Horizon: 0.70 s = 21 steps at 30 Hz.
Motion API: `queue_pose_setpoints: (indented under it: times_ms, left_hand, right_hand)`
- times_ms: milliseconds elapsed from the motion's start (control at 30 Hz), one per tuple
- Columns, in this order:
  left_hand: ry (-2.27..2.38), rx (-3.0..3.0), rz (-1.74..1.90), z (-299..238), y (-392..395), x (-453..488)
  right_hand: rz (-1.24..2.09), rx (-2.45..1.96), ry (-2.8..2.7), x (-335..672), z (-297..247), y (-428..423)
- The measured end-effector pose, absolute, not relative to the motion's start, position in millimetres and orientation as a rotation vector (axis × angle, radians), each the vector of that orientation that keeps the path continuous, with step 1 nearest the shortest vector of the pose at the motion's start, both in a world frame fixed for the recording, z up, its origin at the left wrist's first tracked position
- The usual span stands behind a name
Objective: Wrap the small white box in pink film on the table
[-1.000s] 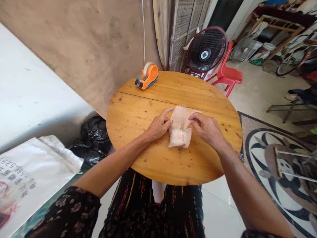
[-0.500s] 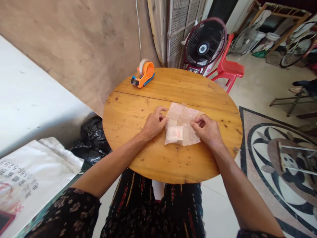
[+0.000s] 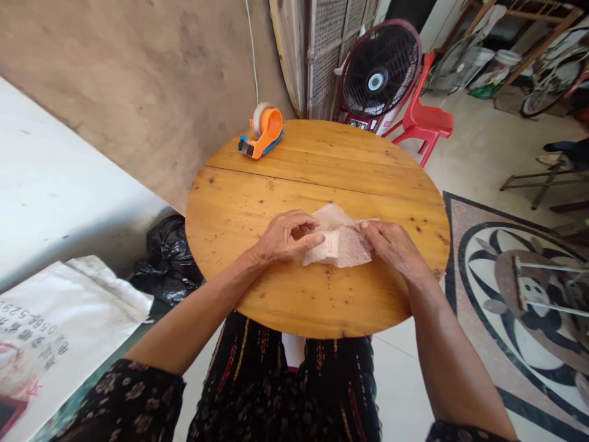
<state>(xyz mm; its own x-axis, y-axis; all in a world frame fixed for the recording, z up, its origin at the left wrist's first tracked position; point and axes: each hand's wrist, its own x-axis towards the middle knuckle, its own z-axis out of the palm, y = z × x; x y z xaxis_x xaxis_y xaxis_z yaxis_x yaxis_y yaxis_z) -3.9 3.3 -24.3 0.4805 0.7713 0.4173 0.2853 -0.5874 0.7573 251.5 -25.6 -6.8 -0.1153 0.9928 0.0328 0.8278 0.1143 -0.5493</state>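
Note:
A small white box [image 3: 329, 247] with faint red print lies inside clear bubble wrap [image 3: 352, 248] near the middle of the round wooden table. My right hand [image 3: 391, 245] pinches the wrap at its right side, where the upper part is creased and folded over. At the left edge, my left hand [image 3: 288, 238] curves over the wrap with thumb and fingers apart. Its thumb touches the wrap beside the box.
An orange tape dispenser [image 3: 263, 135] with a roll of tape stands at the back left of the wooden table [image 3: 322, 301]. Beyond the table are a floor fan [image 3: 380, 73] and a red plastic chair [image 3: 426, 116]. A black plastic bag [image 3: 168, 261] sits at the left.
The upper part of the bubble wrap has folded down and creased towards the right. My left hand has shifted right over the wrap's edge, and my right hand has changed its hold slightly.

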Motion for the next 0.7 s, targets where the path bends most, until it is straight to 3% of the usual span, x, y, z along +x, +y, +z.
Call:
queue_pose_setpoints:
  times_ms: [167, 500, 700]
  left_hand:
    - [0.87, 2.363, 0.885, -26.1, 0.6, -4.6]
    - [0.86, 2.352, 0.947, -29.4, 1.9, -5.6]
    - [0.949, 2.224, 0.93, -23.5, 1.7, -6.7]
  right_hand:
    - [0.772, -1.74, -2.076, 248.6, 10.9, -34.7]
    - [0.331, -1.727, -2.074, 237.3, -2.0, -44.5]
    - [0.307, -1.551, -2.085, 238.0, -10.5, -40.7]
